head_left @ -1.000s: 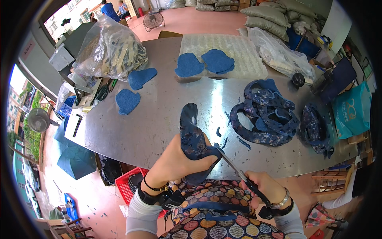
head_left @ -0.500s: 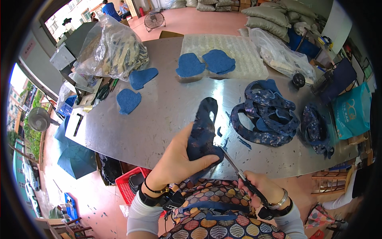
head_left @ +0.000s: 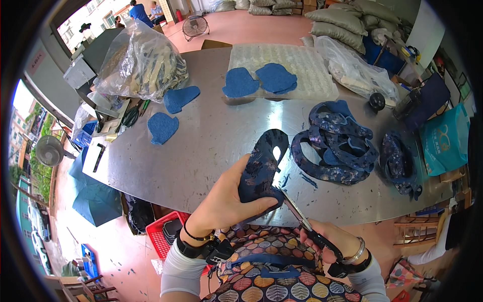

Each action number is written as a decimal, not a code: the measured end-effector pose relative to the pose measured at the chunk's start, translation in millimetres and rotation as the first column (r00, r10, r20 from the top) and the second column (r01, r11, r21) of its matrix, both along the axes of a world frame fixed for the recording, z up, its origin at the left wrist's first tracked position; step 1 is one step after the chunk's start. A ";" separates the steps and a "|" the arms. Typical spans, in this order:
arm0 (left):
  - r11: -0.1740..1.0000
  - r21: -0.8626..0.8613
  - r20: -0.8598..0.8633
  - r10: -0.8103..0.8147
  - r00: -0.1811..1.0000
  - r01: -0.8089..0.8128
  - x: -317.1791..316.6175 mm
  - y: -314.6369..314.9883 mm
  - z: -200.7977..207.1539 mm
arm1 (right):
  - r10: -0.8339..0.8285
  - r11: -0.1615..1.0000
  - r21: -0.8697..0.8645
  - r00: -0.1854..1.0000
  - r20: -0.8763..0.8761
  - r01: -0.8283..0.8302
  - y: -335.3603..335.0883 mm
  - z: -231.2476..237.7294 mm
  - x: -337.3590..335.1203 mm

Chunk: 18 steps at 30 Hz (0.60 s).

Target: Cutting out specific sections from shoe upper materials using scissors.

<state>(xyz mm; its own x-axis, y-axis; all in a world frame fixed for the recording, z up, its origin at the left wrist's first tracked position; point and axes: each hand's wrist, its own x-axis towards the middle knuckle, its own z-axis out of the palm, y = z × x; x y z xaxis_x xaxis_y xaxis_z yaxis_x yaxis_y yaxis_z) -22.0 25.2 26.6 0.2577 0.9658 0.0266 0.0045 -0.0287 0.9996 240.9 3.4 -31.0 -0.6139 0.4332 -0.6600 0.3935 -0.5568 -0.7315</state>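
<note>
The grip of the left hand (head_left: pixel 229 201) is clenched around the lower end of a dark blue patterned fabric piece (head_left: pixel 261 171), thumb on top, fingers curled beneath. That piece is held just above the near edge of the steel tabletop (head_left: pixel 201 151), its looped upper end pointing away from the person. The right hand (head_left: pixel 329 241), below the fabric piece and to its right, is closed around the dark handles of a pair of scissors (head_left: pixel 302 221); the blades run up and left, and their tips meet the lower right edge of the fabric piece.

Just right of the fabric piece, a heap of similar patterned pieces (head_left: pixel 334 146) lies on the tabletop, with a smaller heap (head_left: pixel 400 163) farther right. Beyond the fabric piece, plain blue cut shapes (head_left: pixel 259 80) rest on a pale mat (head_left: pixel 302 70). Two more blue shapes (head_left: pixel 171 113) lie to the far left of it, near a clear bag of material (head_left: pixel 141 63).
</note>
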 end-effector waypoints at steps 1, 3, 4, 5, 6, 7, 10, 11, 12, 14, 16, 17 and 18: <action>1.000 0.003 -0.005 0.004 1.000 -0.004 0.3 -0.2 0.2 | -0.005 1.000 0.019 1.000 -0.020 0.005 -1.2 -1.3 1.2; 1.000 0.009 -0.016 0.012 1.000 -0.012 0.5 -0.4 0.1 | -0.001 0.996 0.084 0.998 -0.069 0.007 -3.0 -3.4 2.9; 1.000 0.019 -0.017 0.018 1.000 -0.018 0.6 -0.7 -0.3 | 0.007 0.993 0.117 0.997 -0.072 0.002 -4.1 -6.2 4.0; 0.999 0.029 -0.019 0.024 1.000 -0.023 0.7 -0.9 -0.9 | 0.015 0.989 0.150 0.997 -0.074 -0.003 -5.1 -9.0 5.2; 0.999 0.038 -0.019 0.028 0.999 -0.028 1.0 -0.9 -1.2 | 0.019 0.986 0.169 0.999 -0.050 -0.011 -6.8 -15.0 7.2; 0.999 0.036 -0.013 0.027 1.000 -0.026 1.3 -0.8 -0.7 | 0.025 0.983 0.183 0.999 -0.038 -0.017 -6.7 -14.6 7.5; 0.999 0.030 -0.007 0.027 1.000 -0.027 1.8 -0.6 0.6 | 0.045 0.976 0.214 0.999 -0.026 -0.038 -4.3 -7.8 6.9; 0.999 0.031 -0.011 0.029 1.000 -0.028 1.8 -0.5 0.7 | 0.050 0.974 0.222 0.998 -0.023 -0.043 -3.9 -7.8 7.3; 0.999 0.032 -0.013 0.028 1.000 -0.027 1.9 -0.1 0.9 | 0.049 0.972 0.230 0.999 -0.015 -0.044 -4.9 -12.8 10.1; 0.999 0.049 -0.045 0.020 0.999 -0.018 1.0 1.4 0.4 | 0.030 0.976 0.215 0.999 -0.014 -0.026 -5.5 -9.5 10.7; 0.998 0.055 -0.071 0.021 0.997 -0.018 -1.9 1.7 -2.3 | 0.016 0.983 0.181 0.999 -0.030 -0.010 -2.9 7.1 5.0; 0.998 0.053 -0.077 0.017 0.997 -0.013 -2.9 2.7 -4.2 | 0.010 0.985 0.172 0.999 -0.034 -0.005 -2.0 13.6 3.5; 0.999 0.052 -0.084 0.015 0.996 -0.011 -4.4 3.2 -6.1 | 0.021 0.984 0.179 0.999 -0.035 -0.015 -1.0 16.2 2.8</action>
<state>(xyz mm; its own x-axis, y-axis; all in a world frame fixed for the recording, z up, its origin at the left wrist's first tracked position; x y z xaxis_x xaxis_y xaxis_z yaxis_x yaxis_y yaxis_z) -26.4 28.4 20.5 0.2485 0.9671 0.0550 0.0899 -0.0796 0.9928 243.7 2.4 -14.8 -0.6450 0.5307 -0.5499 0.3732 -0.4091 -0.8326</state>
